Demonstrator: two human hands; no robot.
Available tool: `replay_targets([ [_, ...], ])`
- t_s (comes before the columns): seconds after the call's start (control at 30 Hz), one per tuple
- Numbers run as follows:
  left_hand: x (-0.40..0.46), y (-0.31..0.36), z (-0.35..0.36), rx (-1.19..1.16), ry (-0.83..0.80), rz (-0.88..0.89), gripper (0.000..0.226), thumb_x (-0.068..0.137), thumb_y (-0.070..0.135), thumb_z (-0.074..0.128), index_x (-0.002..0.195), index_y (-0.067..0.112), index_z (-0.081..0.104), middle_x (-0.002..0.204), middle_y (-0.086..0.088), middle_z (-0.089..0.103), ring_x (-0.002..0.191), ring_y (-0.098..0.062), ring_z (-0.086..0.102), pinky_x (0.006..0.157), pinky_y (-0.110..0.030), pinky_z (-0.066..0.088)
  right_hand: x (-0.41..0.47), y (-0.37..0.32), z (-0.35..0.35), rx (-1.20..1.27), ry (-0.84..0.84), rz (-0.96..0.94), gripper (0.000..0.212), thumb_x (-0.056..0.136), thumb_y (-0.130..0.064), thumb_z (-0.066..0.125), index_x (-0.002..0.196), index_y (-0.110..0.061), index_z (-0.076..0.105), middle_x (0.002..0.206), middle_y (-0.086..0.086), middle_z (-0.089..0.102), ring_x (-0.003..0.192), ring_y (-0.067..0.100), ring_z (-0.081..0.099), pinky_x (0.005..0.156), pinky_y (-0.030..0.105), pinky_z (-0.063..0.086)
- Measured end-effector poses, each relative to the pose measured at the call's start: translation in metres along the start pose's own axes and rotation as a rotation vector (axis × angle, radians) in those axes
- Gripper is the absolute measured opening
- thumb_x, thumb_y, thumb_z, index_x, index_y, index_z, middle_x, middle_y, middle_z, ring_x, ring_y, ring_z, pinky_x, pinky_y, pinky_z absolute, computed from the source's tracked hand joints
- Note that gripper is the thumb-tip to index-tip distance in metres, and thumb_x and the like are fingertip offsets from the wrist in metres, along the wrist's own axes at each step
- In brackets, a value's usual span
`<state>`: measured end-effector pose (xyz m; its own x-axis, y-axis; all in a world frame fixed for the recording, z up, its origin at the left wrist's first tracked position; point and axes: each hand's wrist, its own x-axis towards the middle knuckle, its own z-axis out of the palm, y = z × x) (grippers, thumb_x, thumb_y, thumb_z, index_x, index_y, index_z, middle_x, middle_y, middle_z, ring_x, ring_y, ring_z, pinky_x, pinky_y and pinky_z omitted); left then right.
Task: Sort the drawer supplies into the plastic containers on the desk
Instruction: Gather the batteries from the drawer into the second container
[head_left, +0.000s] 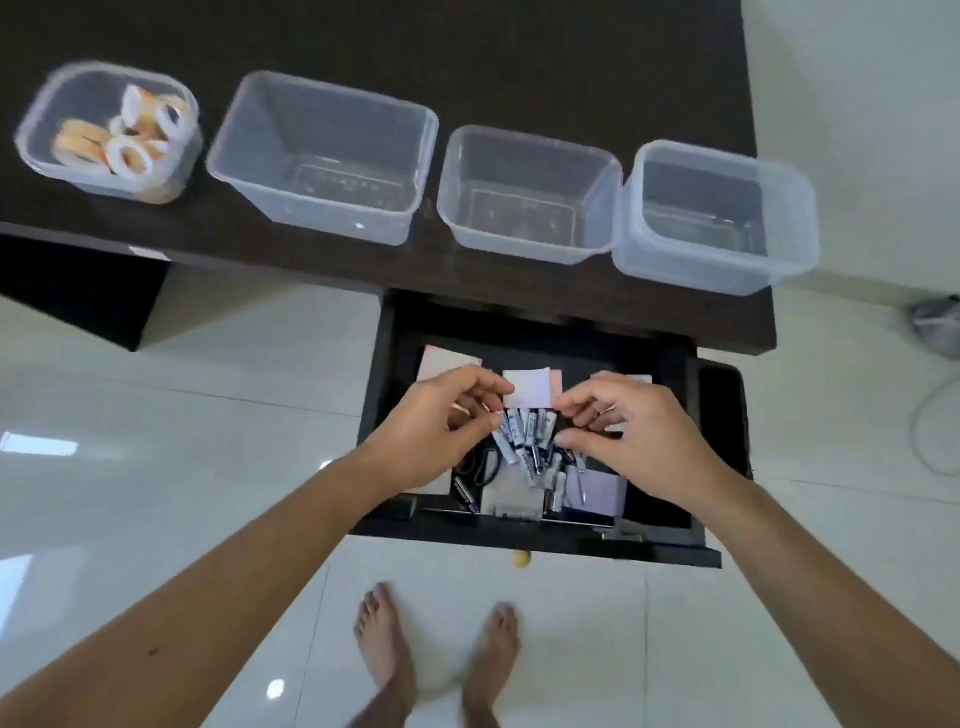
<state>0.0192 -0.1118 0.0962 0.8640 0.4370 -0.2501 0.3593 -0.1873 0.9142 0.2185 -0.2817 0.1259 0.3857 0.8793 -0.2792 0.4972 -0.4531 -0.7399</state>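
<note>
Head view recorded: open dark wooden drawer (719, 415), holding white-and-black batteries (530, 439) heaped (long axes mostly front-to-back) mid-drawer. Left hand (441, 421) and right hand (631, 431) flanked the heap, equally near, fingers curled half-closed; whether either gripped anything could not be told.

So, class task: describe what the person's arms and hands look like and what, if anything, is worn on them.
Both forearms are bare, with no sleeves, watch or bracelet in view. The right hand seems to wear a thin ring on one finger, though it is too small to be sure. The left hand shows no ring or gloves.
</note>
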Motion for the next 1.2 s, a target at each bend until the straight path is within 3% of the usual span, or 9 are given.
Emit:
replay_targets([
  [0.13,0.023,-0.028,0.035,0.243,-0.149,0.052,0.035,0.092,0.011,0.081,0.121,0.027,0.070,0.111,0.007,0.064,0.098,-0.006,0.065,0.088,-0.020,0.057,0.001,0.055,0.019,0.000,-0.052,0.050,0.029,0.082,-0.018,0.091,0.107,-0.026,0.079,0.103,-0.012,0.074,0.092,0.008,0.072,0.087,0.037,0.062],
  [0.27,0.038,-0.046,0.041,0.390,-0.200,0.026,0.046,0.083,0.022,0.090,0.122,0.032,0.067,0.114,0.013,0.058,0.095,-0.001,0.058,0.081,-0.015,0.047,0.019,0.073,0.041,0.026,-0.056,0.044,0.035,0.080,-0.020,0.093,0.111,-0.025,0.077,0.103,-0.005,0.073,0.090,0.012,0.073,0.086,0.039,0.063],
  [0.47,0.039,-0.070,0.041,0.450,-0.183,0.044,0.045,0.080,0.031,0.092,0.119,0.030,0.069,0.114,0.017,0.058,0.094,0.002,0.055,0.078,-0.010,0.041,0.043,0.075,0.057,-0.094,-0.055,-0.028,0.053,0.075,-0.041,0.094,0.122,-0.027,0.075,0.099,-0.013,0.065,0.081,0.008,0.065,0.077,0.027,0.054],
  [0.57,0.041,-0.074,0.041,0.488,-0.203,0.105,0.037,0.084,0.031,0.089,0.116,0.028,0.071,0.111,0.016,0.057,0.096,0.002,0.051,0.083,-0.010,0.038,0.044,0.076,0.060,-0.158,-0.056,-0.039,0.056,0.074,-0.045,0.093,0.124,-0.027,0.074,0.098,-0.010,0.065,0.081,0.010,0.063,0.076,0.027,0.052],
  [0.63,0.041,-0.076,0.040,0.512,-0.211,0.145,0.032,0.086,0.033,0.086,0.115,0.027,0.072,0.112,0.013,0.059,0.101,-0.002,0.051,0.090,-0.018,0.042,0.043,0.079,0.060,-0.144,-0.048,-0.033,0.054,0.073,-0.044,0.094,0.120,-0.027,0.075,0.097,-0.010,0.065,0.081,0.012,0.064,0.075,0.025,0.052],
  [0.77,0.039,-0.076,0.041,0.560,-0.210,0.190,0.032,0.089,0.035,0.083,0.119,0.028,0.074,0.116,0.009,0.059,0.112,-0.010,0.056,0.098,-0.026,0.049,0.041,0.082,0.058,-0.104,-0.041,-0.011,0.051,0.070,-0.041,0.097,0.114,-0.027,0.075,0.097,-0.013,0.061,0.081,0.011,0.065,0.071,0.017,0.050],
  [0.9,0.040,-0.074,0.044,0.582,-0.196,0.249,0.031,0.090,0.035,0.082,0.119,0.029,0.077,0.112,0.011,0.057,0.107,-0.006,0.054,0.098,-0.028,0.051,0.036,0.082,0.056,-0.052,-0.057,-0.016,0.050,0.071,-0.036,0.098,0.114,-0.027,0.075,0.100,-0.011,0.063,0.079,0.010,0.066,0.073,0.022,0.056],
  [1.03,0.041,-0.072,0.047,0.637,-0.187,0.284,0.029,0.091,0.036,0.081,0.118,0.025,0.076,0.114,0.007,0.060,0.106,-0.012,0.061,0.093,-0.037,0.057,0.030,0.082,0.051,0.029,-0.038,-0.001,0.048,0.074,-0.026,0.097,0.114,-0.029,0.072,0.094,-0.010,0.070,0.073,0.002,0.065,0.071,0.021,0.057],
  [1.2,0.039,-0.067,0.045,0.604,-0.144,0.315,0.021,0.095,0.031,0.077,0.110,0.020,0.067,0.109,0.007,0.064,0.097,-0.011,0.060,0.086,-0.036,0.057,0.024,0.081,0.048,0.234,-0.045,0.023,0.044,0.087,0.005,0.078,0.118,-0.024,0.066,0.105,0.003,0.067,0.084,0.021,0.075,0.075,0.035,0.063],
])
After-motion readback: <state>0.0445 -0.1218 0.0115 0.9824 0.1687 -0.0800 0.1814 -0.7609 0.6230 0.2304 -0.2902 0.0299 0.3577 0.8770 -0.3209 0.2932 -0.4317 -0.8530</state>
